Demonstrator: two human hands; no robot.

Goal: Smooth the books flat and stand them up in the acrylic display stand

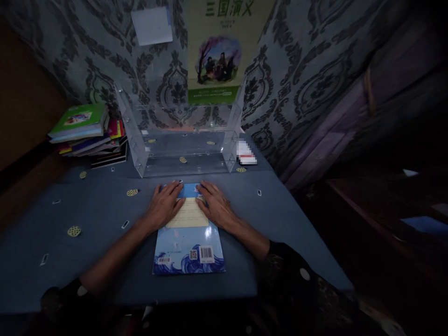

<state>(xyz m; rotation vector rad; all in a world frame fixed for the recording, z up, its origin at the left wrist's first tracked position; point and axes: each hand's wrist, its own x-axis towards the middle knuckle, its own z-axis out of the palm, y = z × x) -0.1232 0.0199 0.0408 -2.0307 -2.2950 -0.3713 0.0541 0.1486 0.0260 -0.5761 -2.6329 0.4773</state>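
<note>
A blue book [189, 247] with a wave pattern and barcodes lies back cover up on the blue tablecloth [105, 214] in front of me. My left hand [164, 203] rests flat on its far left part, fingers stretched out. My right hand [215, 203] lies flat on its far right part, fingers spread too. Between the hands shows a pale cream panel [187, 214] on the cover. Neither hand grips anything.
A clear acrylic book stand [182, 135] sits just beyond the book. A stack of colourful books [89, 133] lies at the back left. A green-edged book poster [215, 51] and a white note [152, 25] hang on the patterned wall. Dark furniture stands to the right.
</note>
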